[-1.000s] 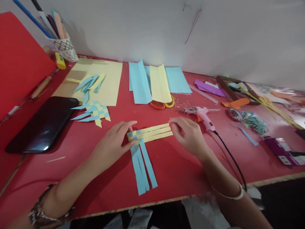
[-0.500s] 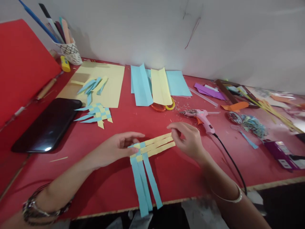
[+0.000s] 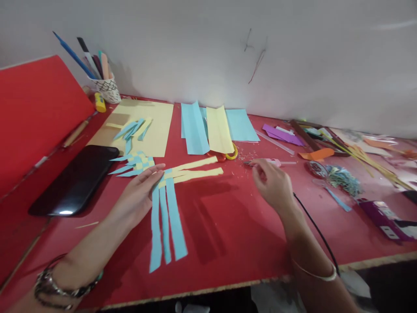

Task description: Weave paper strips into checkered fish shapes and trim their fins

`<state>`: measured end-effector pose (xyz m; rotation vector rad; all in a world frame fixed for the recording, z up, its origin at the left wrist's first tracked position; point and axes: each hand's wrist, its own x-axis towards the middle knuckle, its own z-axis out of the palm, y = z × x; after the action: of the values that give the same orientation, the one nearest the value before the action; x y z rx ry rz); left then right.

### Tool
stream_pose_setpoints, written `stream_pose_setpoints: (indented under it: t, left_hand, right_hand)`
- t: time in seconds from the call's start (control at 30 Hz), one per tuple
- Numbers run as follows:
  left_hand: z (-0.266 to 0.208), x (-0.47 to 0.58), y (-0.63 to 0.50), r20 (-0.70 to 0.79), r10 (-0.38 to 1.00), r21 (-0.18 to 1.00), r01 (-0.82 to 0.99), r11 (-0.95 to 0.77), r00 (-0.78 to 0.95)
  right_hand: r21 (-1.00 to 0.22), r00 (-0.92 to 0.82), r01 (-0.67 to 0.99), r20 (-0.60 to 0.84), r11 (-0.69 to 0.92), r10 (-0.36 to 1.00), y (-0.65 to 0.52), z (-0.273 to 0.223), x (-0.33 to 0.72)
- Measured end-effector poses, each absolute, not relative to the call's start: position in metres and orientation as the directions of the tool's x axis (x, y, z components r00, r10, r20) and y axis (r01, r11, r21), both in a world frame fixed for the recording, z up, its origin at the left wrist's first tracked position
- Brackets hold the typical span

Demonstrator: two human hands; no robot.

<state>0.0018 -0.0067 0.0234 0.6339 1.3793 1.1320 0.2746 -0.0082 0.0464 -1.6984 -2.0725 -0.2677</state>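
My left hand (image 3: 143,189) pinches the woven corner of a paper-strip weave (image 3: 167,175) between thumb and fingers, raised above the red table. Three light-blue strips (image 3: 176,221) hang down from the weave, and pale-yellow strips (image 3: 198,174) stick out to the right, their ends apart. My right hand (image 3: 273,184) is loosely curled, with a gap between thumb and forefinger and nothing visible in it. It hovers in front of the pink glue gun (image 3: 275,162) and hides its handle; whether they touch cannot be seen. Another blue-and-yellow woven piece (image 3: 141,163) lies behind my left hand.
A black phone (image 3: 76,180) lies at left, near a pen cup (image 3: 109,89). Folded blue paper (image 3: 195,130), a yellow folded sheet (image 3: 220,130) and scissors (image 3: 232,152) are at the back. A black cable (image 3: 314,224) runs over the table's front edge (image 3: 228,287). Craft scraps lie at right.
My right hand has let go of the yellow strip ends and moved right to the glue gun. My left hand has lifted the weave and carried it left. The camera view has shifted slightly.
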Motion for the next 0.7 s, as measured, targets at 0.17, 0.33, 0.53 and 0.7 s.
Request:
stream_pose_setpoints:
  t: [0.17, 0.33, 0.53, 0.7]
  left_hand:
    - [0.019, 0.002, -0.005, -0.439, 0.898, 0.851, -0.336, 0.404, -0.033]
    - [0.019, 0.002, -0.007, -0.432, 0.898, 0.841, -0.325, 0.433, 0.082]
    - [0.026, 0.003, -0.011, -0.496, 0.838, 0.718, -0.434, 0.543, 0.227]
    - [0.028, 0.005, -0.011, -0.471, 0.862, 0.703, -0.51, 0.496, 0.188]
  right_hand:
    - [0.161, 0.173, 0.958, 0.337, -0.238, 0.925, -0.004, 0.05, 0.317]
    - [0.103, 0.227, 0.97, -0.042, -0.222, 0.973, -0.002, 0.046, 0.343]
    - [0.12, 0.33, 0.937, 0.01, -0.329, 0.944, 0.001, 0.05, 0.345]
    - [0.112, 0.468, 0.872, 0.101, -0.477, 0.878, 0.0, 0.053, 0.345]
